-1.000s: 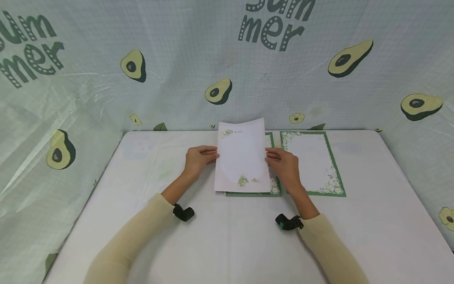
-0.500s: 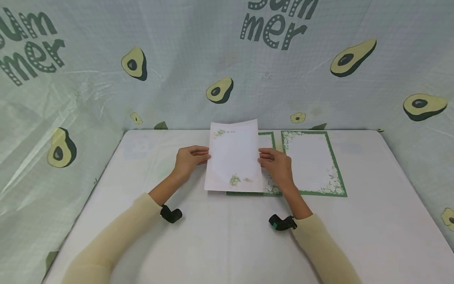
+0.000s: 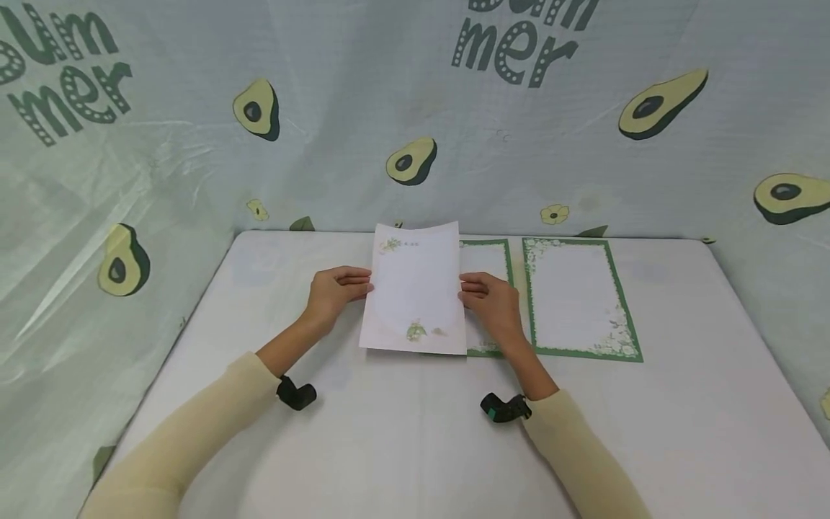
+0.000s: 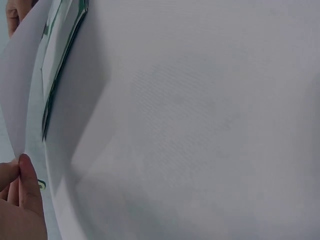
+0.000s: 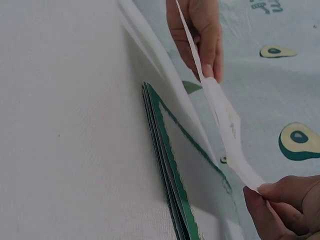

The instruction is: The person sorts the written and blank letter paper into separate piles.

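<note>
A pale pinkish sheet of paper (image 3: 415,288), printed with small flower sprays at top and bottom, is held up off the table by its two side edges. The left hand (image 3: 329,297) pinches its left edge between thumb and fingers; on the opposite edge the right hand (image 3: 496,306) does the same. Beneath and to the right, a green-bordered stack of paper (image 3: 488,261) is partly covered by the sheet. In the right wrist view, a gap shows between the raised sheet (image 5: 227,127) and that stack (image 5: 187,165), which has several layers.
A second green-bordered paper (image 3: 576,299) with white flowers lies flat to the right of the stack. The white table (image 3: 415,440) extends around them, its back edge against a hanging cloth (image 3: 337,108) printed with avocados. Black wrist cameras (image 3: 297,394) sit below both hands.
Both hands have moved left together with the pale sheet between them. More of the green-bordered stack under it now shows on the right. The view has shifted slightly.
</note>
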`<action>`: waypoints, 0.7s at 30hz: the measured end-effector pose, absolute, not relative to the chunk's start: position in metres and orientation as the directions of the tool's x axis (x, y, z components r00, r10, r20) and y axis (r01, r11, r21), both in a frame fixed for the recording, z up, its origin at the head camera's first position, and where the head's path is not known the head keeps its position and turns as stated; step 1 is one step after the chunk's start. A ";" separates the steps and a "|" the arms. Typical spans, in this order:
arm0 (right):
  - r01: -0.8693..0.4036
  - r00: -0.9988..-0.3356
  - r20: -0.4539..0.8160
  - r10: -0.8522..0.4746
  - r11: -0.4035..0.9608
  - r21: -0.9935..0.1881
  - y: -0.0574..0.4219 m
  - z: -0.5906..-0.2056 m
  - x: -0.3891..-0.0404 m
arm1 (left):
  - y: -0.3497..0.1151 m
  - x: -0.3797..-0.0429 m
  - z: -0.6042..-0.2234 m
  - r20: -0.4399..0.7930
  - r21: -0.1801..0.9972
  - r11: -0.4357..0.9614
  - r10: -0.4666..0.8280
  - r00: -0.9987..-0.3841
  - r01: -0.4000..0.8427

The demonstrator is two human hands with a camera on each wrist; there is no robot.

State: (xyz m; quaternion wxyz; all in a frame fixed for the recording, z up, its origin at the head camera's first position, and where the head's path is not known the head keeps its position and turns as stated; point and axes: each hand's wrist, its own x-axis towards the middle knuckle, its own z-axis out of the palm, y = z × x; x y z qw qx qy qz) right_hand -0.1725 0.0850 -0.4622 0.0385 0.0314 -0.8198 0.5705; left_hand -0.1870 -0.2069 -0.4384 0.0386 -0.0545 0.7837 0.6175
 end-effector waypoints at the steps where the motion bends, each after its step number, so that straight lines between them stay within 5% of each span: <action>1: -0.099 -0.995 0.101 -0.012 0.345 -0.934 0.084 -0.462 -0.172 | -0.208 -0.186 -0.439 -0.134 0.962 0.233 -0.041 -0.990 -0.139; 21: -0.125 -0.992 0.114 -0.056 0.268 -0.955 0.049 -0.464 -0.178 | -0.243 -0.184 -0.445 -0.219 0.956 0.176 -0.107 -0.970 -0.235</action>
